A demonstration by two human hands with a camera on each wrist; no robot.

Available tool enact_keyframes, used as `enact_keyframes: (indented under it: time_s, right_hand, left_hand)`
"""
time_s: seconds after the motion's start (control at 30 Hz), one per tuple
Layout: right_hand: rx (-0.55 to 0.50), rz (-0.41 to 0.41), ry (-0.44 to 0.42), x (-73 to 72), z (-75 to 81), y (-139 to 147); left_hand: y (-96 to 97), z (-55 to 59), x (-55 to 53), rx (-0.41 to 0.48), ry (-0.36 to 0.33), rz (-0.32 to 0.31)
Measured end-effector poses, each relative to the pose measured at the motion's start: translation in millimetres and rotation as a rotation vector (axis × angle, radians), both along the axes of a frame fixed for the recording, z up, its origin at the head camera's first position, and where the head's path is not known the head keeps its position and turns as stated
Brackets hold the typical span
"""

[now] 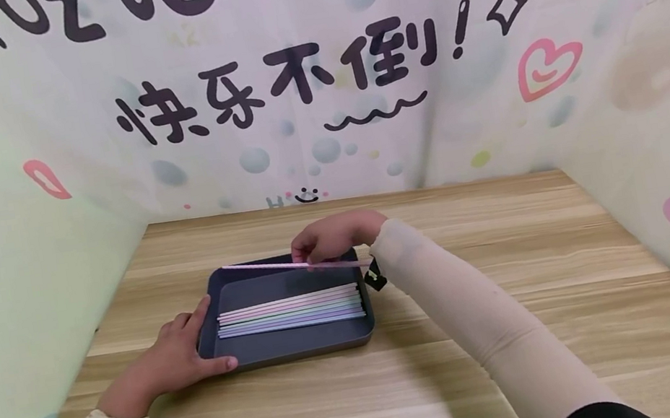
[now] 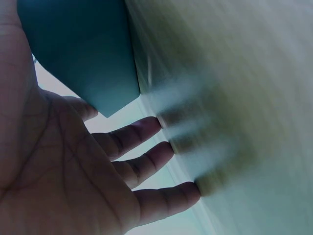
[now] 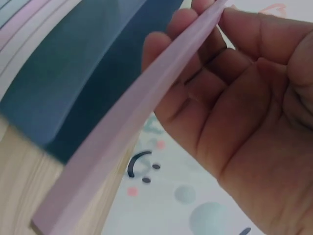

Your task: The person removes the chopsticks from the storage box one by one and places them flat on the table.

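A dark blue-grey tray stands on the table, with several thin pastel sticks side by side in it. My left hand rests at the tray's left end, thumb along the near wall and index finger by the far left corner. Its fingers look extended and spread in the left wrist view, beside the tray's underside or wall. Over the tray's far right part, my right hand pinches a long pale pink stick between thumb and fingers. The right wrist view shows this pink stick with flat sides.
The tray sits on a wood-grain table. Behind it hangs a white printed backdrop with large lettering, and pale walls enclose both sides. A small black device is strapped at the right wrist.
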State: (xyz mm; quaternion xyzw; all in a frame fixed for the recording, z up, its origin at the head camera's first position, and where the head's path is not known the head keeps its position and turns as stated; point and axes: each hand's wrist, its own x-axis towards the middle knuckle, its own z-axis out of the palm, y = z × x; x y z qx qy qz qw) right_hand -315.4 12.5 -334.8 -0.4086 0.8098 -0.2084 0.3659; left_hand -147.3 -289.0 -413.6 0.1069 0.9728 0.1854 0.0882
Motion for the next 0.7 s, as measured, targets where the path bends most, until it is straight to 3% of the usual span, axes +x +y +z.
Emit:
enact_keyframes:
  time_s: [0.4, 0.7]
  right_hand:
    - [0.101, -0.103, -0.157, -3.7, -2.9, 48]
    - [0.098, -0.116, -0.141, 7.5, 0.4, 100]
  left_hand:
    - [0.0, -0.5, -0.5, -0.007, 0.0, -0.002]
    - [-0.3, 0.8, 0.5, 0.003, 0.017, -0.009]
